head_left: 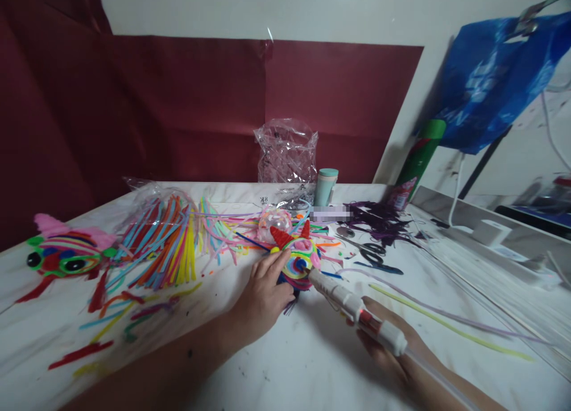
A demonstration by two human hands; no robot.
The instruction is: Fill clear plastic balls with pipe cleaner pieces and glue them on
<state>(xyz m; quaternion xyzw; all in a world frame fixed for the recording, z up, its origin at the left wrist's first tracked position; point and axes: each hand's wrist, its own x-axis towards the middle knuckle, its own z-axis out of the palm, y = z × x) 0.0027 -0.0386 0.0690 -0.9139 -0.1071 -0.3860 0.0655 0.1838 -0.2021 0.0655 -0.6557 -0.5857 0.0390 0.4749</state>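
My left hand [267, 286] is closed around the left side of a colorful pipe-cleaner figure [307, 253], keeping it on the white marbled table. Red horn-like points stand on the figure's top, and rings of yellow, pink and blue cover its front. A white hot glue gun [341, 298] is gripped in my right hand [383, 339]. Its nozzle points up and left at the figure's blue center; whether it touches cannot be made out. The gun partly hides my right fingers.
Bundled pipe cleaners [165, 244] and a second decorated figure [69, 253] lie to the left. Scissors [372, 253], purple shreds [375, 217] and a teal-lidded container [326, 188] are behind the work. A power strip [521, 265] runs along the right. Loose pipe cleaners [80, 355] lie at front left.
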